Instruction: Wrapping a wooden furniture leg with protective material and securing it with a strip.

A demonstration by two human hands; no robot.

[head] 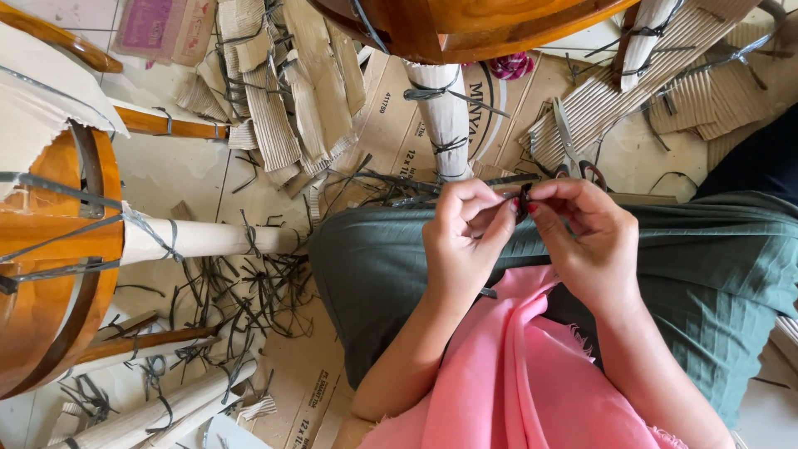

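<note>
My left hand (465, 237) and my right hand (586, 233) meet above my lap, over a dark green skirt (374, 266). Both pinch a short black strap (524, 199) between thumb and fingertips, right hand on its upper end, left hand just beside it. Another piece of black strap (489, 293) shows under my left palm. A pink cloth (515, 374) drapes between my forearms. Just beyond the hands stands a furniture leg wrapped in pale paper (445, 116) and tied round with black strap.
Scissors (573, 154) lie on cardboard just past my right hand. Corrugated cardboard strips (274, 100) and cut black straps (241, 291) litter the floor. A wooden chair with a paper-wrapped leg (199, 237) is at left. Wooden furniture (465, 25) overhangs at the top.
</note>
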